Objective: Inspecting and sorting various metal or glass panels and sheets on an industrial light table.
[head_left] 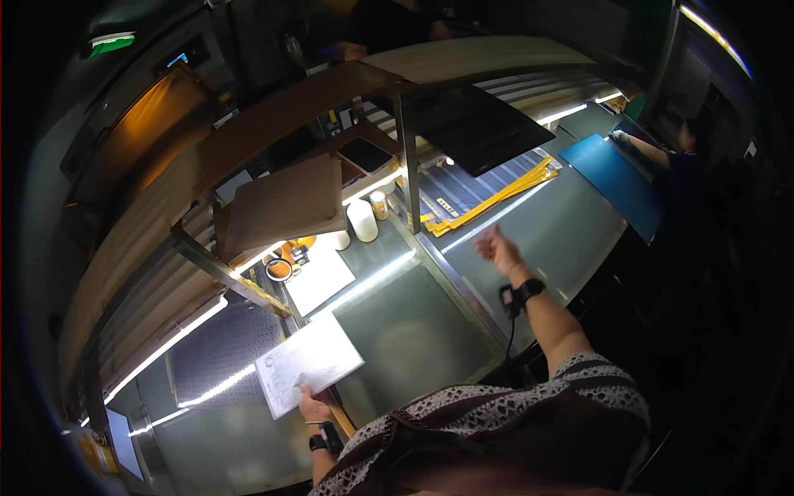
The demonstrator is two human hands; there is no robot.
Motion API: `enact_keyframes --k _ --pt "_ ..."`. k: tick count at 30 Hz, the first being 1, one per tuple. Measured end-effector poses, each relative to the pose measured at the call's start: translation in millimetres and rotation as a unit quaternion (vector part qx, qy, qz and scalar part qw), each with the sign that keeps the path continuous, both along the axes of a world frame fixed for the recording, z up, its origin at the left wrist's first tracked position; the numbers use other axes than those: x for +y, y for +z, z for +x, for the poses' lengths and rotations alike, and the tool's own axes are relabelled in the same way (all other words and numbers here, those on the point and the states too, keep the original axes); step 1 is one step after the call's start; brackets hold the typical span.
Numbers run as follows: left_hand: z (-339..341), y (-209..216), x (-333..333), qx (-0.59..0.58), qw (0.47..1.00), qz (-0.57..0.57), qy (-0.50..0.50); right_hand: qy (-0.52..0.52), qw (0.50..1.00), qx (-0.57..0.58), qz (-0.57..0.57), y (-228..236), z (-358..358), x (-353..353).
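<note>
My left hand [313, 407] is closed on the near edge of a white paper sheet [318, 357] with faint drawings or writing. The sheet is tilted above the bench; whether it is one sheet or a thin stack I cannot tell. Out over the right part of the bench reaches my right hand [497, 248], its fingers loosely bent and partly apart, with nothing seen in them. Nearest to it lie yellow-edged, dark flat sheets [488, 194] in a pile. Both wrists wear black bands.
A long lit glass-topped bench [405, 331] runs under a raised shelf with metal posts [405, 157]. A dark panel [488, 128] juts from the shelf. White paper [318, 285], a cup [279, 269] and a white container [361, 220] stand behind. At right, another person's arm [645, 149] reaches toward a blue sheet [612, 178].
</note>
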State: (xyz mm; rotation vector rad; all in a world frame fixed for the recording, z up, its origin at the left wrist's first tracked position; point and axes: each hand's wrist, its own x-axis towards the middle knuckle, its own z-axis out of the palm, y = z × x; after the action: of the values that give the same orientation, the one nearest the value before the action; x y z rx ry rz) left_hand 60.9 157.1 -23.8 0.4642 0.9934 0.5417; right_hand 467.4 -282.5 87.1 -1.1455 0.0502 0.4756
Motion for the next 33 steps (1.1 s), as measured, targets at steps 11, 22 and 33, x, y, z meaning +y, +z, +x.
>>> enact_keyframes --k 11,22,33 --pt "-13.6 -13.6 20.1 0.3 0.934 -0.069 -0.184 -0.21 0.955 -0.016 0.21 118.7 111.2 17.0" --pt "141.4 118.5 -140.7 0.089 0.865 0.226 -0.439 -0.167 0.964 -0.03 0.206 89.4 -44.0 -121.3" --pt "227.1 111.9 -327.4 -0.005 0.686 0.172 -0.707 -0.172 0.965 0.151 0.124 -85.4 -241.7 -287.3"
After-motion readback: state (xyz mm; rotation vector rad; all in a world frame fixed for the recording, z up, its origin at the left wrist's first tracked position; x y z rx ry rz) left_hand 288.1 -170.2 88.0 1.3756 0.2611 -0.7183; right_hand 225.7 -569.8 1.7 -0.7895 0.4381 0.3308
